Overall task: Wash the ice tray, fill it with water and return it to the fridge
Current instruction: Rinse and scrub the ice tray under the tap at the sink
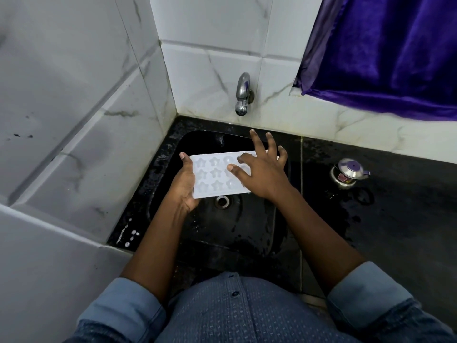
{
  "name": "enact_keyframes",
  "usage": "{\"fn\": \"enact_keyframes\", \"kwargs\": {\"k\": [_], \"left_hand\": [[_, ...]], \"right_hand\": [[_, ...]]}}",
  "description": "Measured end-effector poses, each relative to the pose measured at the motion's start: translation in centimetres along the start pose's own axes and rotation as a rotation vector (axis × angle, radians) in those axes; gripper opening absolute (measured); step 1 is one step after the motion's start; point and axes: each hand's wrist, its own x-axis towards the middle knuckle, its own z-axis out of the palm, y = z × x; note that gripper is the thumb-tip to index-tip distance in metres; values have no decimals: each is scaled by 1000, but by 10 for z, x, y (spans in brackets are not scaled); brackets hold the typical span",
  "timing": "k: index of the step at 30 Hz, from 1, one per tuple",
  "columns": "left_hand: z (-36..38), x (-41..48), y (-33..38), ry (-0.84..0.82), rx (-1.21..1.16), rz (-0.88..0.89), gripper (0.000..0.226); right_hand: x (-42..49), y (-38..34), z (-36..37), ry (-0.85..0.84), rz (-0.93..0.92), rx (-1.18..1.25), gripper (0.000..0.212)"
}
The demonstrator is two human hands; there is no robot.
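A white ice tray (217, 174) with star-shaped moulds is held level over the black sink (247, 231), which is sunk into the far left corner of the dark, wet tabletop (395, 219). The left hand (184, 186) grips the tray's left end. The right hand (262, 174) lies on its right part, fingers (270, 144) spread. A steel tap (243, 94) juts from the tiled wall above. A small lidded steel pot (350, 173) stands near the tabletop's far edge, beside the sink.

Soft even light. I note glint on tap (243, 95); basin (247, 226) below it dark; tile lines (99, 112) left of it bow.
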Motion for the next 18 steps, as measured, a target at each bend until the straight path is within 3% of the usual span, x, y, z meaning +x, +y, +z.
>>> {"fn": "enact_keyframes", "kwargs": {"k": [18], "left_hand": [[6,1,-7,-22,12,3,90]], "right_hand": [[-5,3,-7,-6,28,20,65]]}}
